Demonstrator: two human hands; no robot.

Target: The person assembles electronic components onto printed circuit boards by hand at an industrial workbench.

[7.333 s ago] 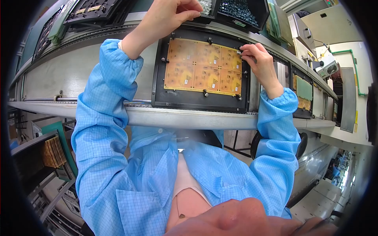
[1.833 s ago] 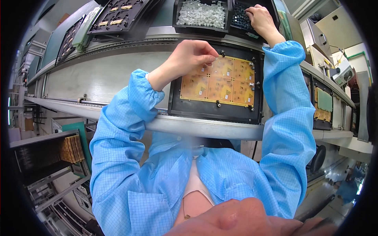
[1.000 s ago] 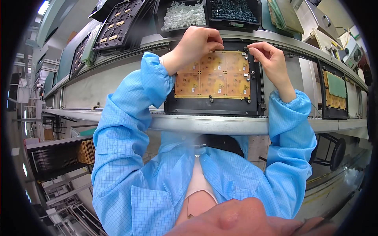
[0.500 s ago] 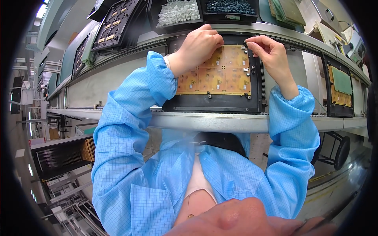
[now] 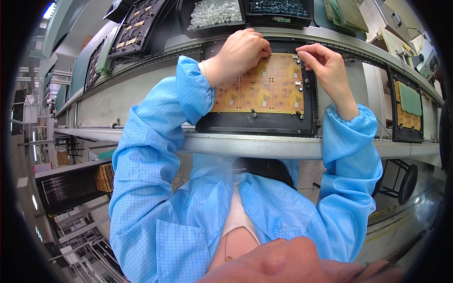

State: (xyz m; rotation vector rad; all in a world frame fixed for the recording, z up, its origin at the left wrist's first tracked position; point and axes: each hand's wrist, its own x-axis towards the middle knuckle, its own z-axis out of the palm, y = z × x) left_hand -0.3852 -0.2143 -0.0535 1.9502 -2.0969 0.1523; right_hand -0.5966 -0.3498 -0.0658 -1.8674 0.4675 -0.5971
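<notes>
An orange-yellow circuit board panel (image 5: pixel 255 96) lies flat in a black carrier frame (image 5: pixel 257 125) on the conveyor. My left hand (image 5: pixel 241 53) reaches over the panel's far left part, its fingers closed in a pinch at the far edge. Whatever is in that pinch is hidden. At the panel's far right corner my right hand (image 5: pixel 325 66) has thumb and index finger drawn together; I cannot make out what is between the tips. Small white connectors (image 5: pixel 298 83) stand along the panel's right edge. Dark clamp pins (image 5: pixel 254 113) sit at its near edge.
Beyond the conveyor rail (image 5: pixel 264 146) stand a black bin of white parts (image 5: pixel 214 13) and a bin of dark blue parts (image 5: pixel 276 7). Black trays (image 5: pixel 137 28) lean at far left. A second carrier (image 5: pixel 408 106) with a green sheet sits farther right. A stool (image 5: pixel 408 183) stands below.
The carrier with the panel has shifted slightly right. My left hand has edged right with it, still pinching; my right hand stays at the far right corner.
</notes>
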